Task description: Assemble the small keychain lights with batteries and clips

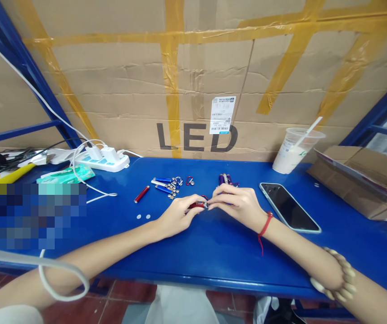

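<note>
Between the fingers of my left hand [176, 217] is a small red flashlight [197, 205], held level above the blue table. My right hand [238, 201] pinches at its silver end with thumb and fingertips; whatever tiny part sits there is hidden. Behind my left hand lie several blue and silver tubes [163, 185], with small round button cells [170, 196] and a red carabiner clip [188, 180] close by. A second red tube [142, 194] rests to the left, and two pale discs [143, 217] lie nearer me. Purple tubes [225, 179] are partly covered by my right hand.
A phone [291, 207] lies right of my right hand. Farther back stand a drink cup [293, 150] and an open cardboard box [358, 180]. At left are a power strip [105, 161], a green packet [66, 174] and loose white cables. A large carton [129, 90] walls the back.
</note>
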Action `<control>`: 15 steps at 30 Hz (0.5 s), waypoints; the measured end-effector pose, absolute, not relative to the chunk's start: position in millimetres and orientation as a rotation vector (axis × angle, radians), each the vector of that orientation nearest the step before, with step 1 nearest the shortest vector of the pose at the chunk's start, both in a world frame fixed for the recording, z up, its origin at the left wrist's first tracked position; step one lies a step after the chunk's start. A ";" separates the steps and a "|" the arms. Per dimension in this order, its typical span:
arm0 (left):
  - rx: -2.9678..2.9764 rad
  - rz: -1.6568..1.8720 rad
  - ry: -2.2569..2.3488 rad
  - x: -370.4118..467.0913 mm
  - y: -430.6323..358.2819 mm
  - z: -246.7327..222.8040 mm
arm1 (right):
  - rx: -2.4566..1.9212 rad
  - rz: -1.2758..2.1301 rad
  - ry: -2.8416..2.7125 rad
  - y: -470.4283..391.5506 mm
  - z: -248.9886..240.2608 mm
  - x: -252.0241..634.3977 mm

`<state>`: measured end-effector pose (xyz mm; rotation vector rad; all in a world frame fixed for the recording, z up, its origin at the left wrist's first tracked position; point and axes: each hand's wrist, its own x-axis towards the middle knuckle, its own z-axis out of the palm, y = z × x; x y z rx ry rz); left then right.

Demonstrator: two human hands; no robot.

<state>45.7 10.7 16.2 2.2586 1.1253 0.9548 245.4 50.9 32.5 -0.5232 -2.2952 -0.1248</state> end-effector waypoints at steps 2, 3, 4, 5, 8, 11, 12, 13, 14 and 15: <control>2.255 0.931 1.127 45.6 11.1 15.7 | -0.524 -0.169 -2.302 50.1 32.2 245.1; 2.244 0.926 1.130 45.6 11.3 15.5 | -0.534 -0.171 -2.296 49.9 31.3 244.6; 2.228 0.924 1.130 45.6 11.5 15.3 | -0.545 -0.165 -2.288 49.8 30.1 244.1; 2.208 0.925 1.130 45.7 11.6 15.1 | -0.556 -0.156 -2.279 49.7 28.6 243.5; 2.161 0.937 1.127 45.8 11.6 14.4 | -0.574 -0.114 -2.259 49.1 23.9 241.8; 2.185 0.941 1.127 45.4 11.6 13.0 | -0.606 -0.027 -2.244 46.9 21.0 239.8; 2.208 0.943 1.125 45.1 11.8 12.3 | -0.626 0.011 -2.236 45.8 20.5 238.9; 2.242 0.952 1.122 44.7 12.0 11.3 | -0.651 0.054 -2.228 44.8 20.3 237.9; 2.287 0.968 1.116 44.3 12.3 10.3 | -0.683 0.103 -2.220 43.7 20.2 236.7; 2.340 0.987 1.107 43.8 12.6 9.2 | -0.717 0.161 -2.212 42.7 20.2 235.4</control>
